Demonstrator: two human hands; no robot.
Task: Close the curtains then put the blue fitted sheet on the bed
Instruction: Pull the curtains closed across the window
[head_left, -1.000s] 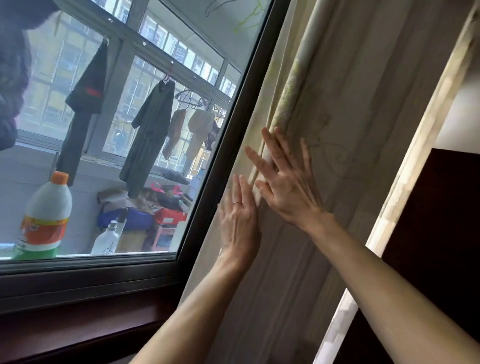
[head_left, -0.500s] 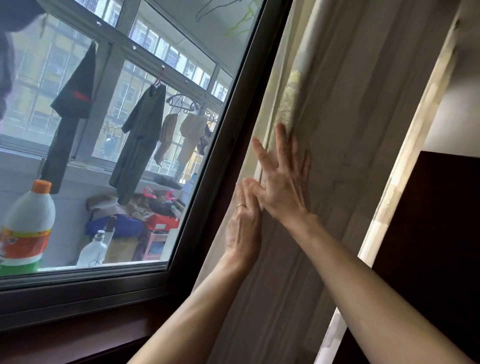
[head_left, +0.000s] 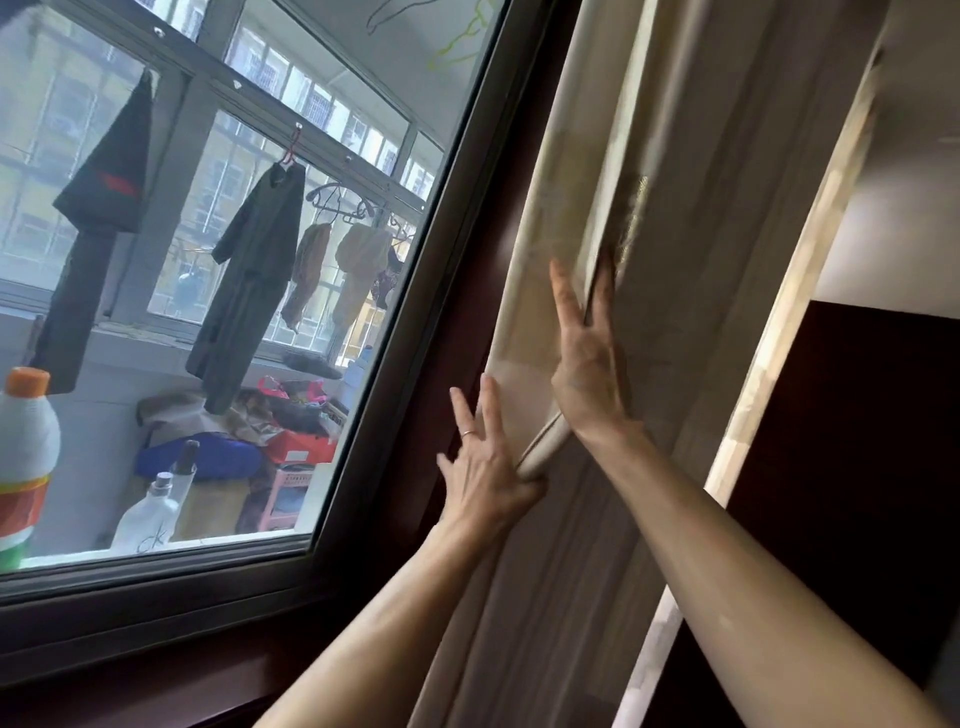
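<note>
The beige curtain (head_left: 701, 208) hangs bunched at the right side of the window. My left hand (head_left: 485, 467), with a ring on it, is at the curtain's front edge. Its fingers lie straight against the dark window frame (head_left: 452, 260), and its thumb hooks round the rolled edge. Higher up, my right hand (head_left: 587, 374) lies flat on the curtain with straight fingers, and a fold runs between the index and middle fingers. No blue fitted sheet or bed is in view.
Behind the glass stand an orange-capped bottle (head_left: 26, 457) and a white bottle (head_left: 148, 514) on the ledge, and dark clothes (head_left: 249, 286) hang on a balcony rail. A dark wooden cabinet (head_left: 857, 441) stands close on the right of the curtain.
Both hands have moved apart. My left hand dropped to the curtain's front edge and took it with the thumb. My right hand slid up into a fold, and the edge now bulges leftward.
</note>
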